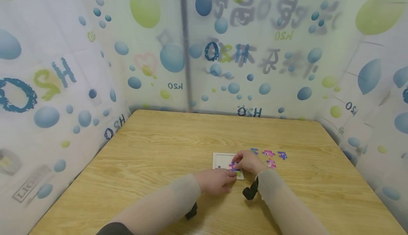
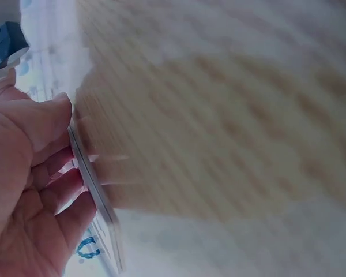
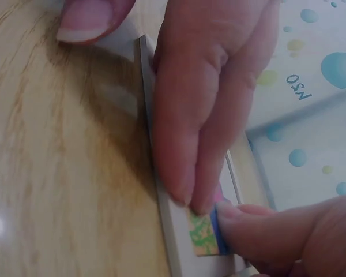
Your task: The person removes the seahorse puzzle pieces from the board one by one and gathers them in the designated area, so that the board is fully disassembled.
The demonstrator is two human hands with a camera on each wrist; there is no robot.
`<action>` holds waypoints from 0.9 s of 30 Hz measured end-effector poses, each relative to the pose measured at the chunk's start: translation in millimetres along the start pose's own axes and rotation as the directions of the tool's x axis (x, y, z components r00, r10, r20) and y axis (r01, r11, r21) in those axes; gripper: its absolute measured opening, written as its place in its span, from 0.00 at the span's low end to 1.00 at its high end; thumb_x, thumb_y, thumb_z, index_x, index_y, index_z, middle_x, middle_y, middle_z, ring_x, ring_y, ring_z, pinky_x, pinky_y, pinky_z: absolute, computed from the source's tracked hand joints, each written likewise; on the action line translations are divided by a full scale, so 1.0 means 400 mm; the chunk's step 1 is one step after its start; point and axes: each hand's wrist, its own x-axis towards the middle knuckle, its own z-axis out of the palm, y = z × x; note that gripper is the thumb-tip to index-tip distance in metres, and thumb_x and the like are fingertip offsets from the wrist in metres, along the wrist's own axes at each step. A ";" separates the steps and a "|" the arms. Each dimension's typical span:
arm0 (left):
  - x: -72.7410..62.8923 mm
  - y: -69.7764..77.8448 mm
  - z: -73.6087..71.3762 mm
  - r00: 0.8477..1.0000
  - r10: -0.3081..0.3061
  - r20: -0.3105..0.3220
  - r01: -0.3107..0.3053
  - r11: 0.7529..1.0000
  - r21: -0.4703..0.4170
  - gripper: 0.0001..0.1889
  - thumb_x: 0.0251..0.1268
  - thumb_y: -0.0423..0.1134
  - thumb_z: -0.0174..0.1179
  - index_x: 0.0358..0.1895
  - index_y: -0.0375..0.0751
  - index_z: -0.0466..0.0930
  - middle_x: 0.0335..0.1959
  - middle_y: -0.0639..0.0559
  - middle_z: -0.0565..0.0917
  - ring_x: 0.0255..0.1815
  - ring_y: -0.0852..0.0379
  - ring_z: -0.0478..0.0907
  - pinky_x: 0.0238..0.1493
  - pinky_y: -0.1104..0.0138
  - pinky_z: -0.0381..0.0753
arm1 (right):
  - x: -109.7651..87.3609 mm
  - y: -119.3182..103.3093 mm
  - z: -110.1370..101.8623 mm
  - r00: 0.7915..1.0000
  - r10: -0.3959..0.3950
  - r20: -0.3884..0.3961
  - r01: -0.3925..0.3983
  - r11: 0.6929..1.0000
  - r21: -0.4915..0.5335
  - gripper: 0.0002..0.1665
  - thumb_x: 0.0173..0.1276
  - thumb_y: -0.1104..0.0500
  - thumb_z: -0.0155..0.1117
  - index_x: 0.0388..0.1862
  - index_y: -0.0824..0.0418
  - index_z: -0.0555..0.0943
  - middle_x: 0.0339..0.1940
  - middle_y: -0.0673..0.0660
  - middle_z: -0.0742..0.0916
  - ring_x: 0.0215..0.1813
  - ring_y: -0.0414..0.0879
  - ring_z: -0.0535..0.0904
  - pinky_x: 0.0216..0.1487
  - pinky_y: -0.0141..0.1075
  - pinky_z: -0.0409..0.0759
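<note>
Well, both hands are busy at the white tray (image 1: 223,159), which lies on the wooden table (image 1: 153,150), a little right of the middle. The left hand (image 1: 215,181) lies across the tray's near side, its fingers straight and close together, their tips down by a green piece (image 3: 202,235) in the near right corner; its thumb stands apart from them, out over the near edge. The right hand (image 1: 251,162) comes in over the right side, thumb and finger narrow, pinching a purple piece (image 1: 233,168) inside the tray, just beyond the green one. How its other fingers lie I can't tell.

Near the right hand, on the table, are four loose pieces: a blue-green one (image 1: 254,151) partly hidden by that hand, a pink one with an eye (image 1: 268,153), a purple-blue one (image 1: 282,155) farthest right, and a second pink one (image 1: 271,163) nearer the wrist. Pale sleeves (image 1: 169,200) cover both arms, with a black device (image 1: 250,192) under the right wrist. Bubble-printed cloth (image 1: 143,96) hangs behind the table.
</note>
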 end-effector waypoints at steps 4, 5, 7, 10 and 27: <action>0.005 0.000 0.001 1.000 -0.001 0.002 0.001 1.000 0.006 0.25 0.73 0.45 0.52 0.69 0.41 0.67 0.71 0.51 0.66 0.72 0.57 0.60 0.71 0.67 0.58 | 0.003 -0.003 -0.003 1.000 -0.022 -0.001 0.022 0.999 -0.041 0.09 0.55 0.70 0.70 0.34 0.60 0.84 0.34 0.53 0.83 0.39 0.48 0.74 0.46 0.41 0.73; 0.005 0.001 0.001 1.000 -0.002 0.003 0.002 1.000 0.007 0.25 0.73 0.45 0.52 0.69 0.41 0.68 0.71 0.52 0.67 0.72 0.58 0.60 0.71 0.68 0.58 | 0.004 -0.003 -0.004 1.000 -0.027 0.002 0.027 0.998 -0.052 0.09 0.55 0.70 0.70 0.34 0.60 0.84 0.33 0.53 0.83 0.38 0.48 0.74 0.46 0.41 0.73; 0.006 0.003 0.000 1.000 -0.002 0.002 0.002 1.000 0.009 0.24 0.73 0.45 0.53 0.69 0.42 0.69 0.70 0.52 0.68 0.71 0.58 0.61 0.71 0.68 0.58 | 0.003 -0.004 -0.007 0.999 -0.035 0.009 0.036 0.997 -0.063 0.09 0.54 0.70 0.71 0.33 0.61 0.83 0.33 0.52 0.83 0.38 0.48 0.74 0.46 0.41 0.73; 0.006 0.004 0.001 1.000 -0.005 -0.003 0.005 1.000 0.014 0.24 0.73 0.45 0.53 0.68 0.42 0.69 0.70 0.53 0.68 0.71 0.59 0.61 0.71 0.69 0.58 | 0.001 -0.006 -0.010 0.999 -0.037 0.021 0.039 0.997 -0.064 0.09 0.55 0.70 0.71 0.33 0.60 0.83 0.33 0.52 0.82 0.38 0.48 0.73 0.45 0.41 0.72; 0.000 0.004 -0.001 1.000 -0.006 0.000 0.006 1.000 -0.011 0.24 0.73 0.43 0.52 0.68 0.41 0.69 0.70 0.52 0.68 0.71 0.59 0.61 0.71 0.70 0.57 | -0.012 -0.002 -0.009 0.999 -0.032 -0.003 0.032 0.999 -0.002 0.08 0.57 0.66 0.72 0.35 0.61 0.82 0.33 0.54 0.81 0.38 0.49 0.73 0.43 0.40 0.71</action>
